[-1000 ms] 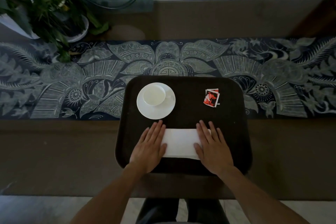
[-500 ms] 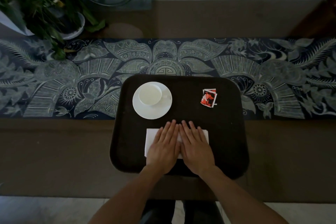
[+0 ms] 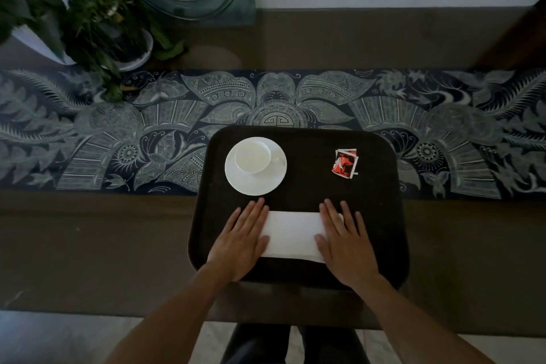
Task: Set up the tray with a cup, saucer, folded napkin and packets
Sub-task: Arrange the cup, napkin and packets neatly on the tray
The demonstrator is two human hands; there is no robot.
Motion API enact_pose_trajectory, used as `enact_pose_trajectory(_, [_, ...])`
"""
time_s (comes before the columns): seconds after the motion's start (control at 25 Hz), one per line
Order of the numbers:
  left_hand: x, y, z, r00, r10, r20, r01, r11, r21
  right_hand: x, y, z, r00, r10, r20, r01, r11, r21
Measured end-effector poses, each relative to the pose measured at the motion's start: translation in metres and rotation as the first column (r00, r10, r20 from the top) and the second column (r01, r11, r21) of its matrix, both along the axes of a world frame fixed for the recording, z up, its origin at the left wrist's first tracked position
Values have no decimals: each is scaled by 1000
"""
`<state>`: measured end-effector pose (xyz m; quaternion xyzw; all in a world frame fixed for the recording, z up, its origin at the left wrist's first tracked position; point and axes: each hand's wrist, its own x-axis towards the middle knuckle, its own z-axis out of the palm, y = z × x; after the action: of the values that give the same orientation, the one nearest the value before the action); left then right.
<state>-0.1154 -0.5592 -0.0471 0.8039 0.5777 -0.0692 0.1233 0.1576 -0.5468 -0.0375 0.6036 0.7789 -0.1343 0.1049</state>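
Dark plastic tray (image 3: pixel 298 272) sits half on the patterned table runner (image 3: pixel 88 133). I see my left hand (image 3: pixel 240 241) and right hand (image 3: pixel 344 241) lying flat and spread on either end of the folded white napkin (image 3: pixel 292 233), pressing it down, gripping nothing. White saucer (image 3: pixel 255 183) carries the cup (image 3: pixel 252 156) at far left; red packets (image 3: pixel 345 163) lie far right. I judge that uneven pressure could skew the fold, or drag the napkin against the saucer.
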Motion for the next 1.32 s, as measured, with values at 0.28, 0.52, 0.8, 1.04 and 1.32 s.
enact_pose_trajectory(0.28, [-12,-5,17,996,-17,90,16,1000,9,0,-11,19,992,117,-44,-115,992,48])
enact_pose_trajectory(0.52, [-36,-19,25,958,-202,202,170,972,165,23,-37,27,960,276,-48,-267,953,141])
enact_pose_trajectory(0.8, [-33,-18,32,935,-308,174,266,937,227,15,-36,38,942,330,58,-335,916,221])
enact_pose_trajectory(1.04, [-29,-24,41,950,-303,69,281,932,228,10,-44,41,961,268,62,-275,935,225])
enact_pose_trajectory(1.32, [-32,-37,35,948,-307,87,279,930,237,15,-57,35,970,244,-5,-236,941,242])
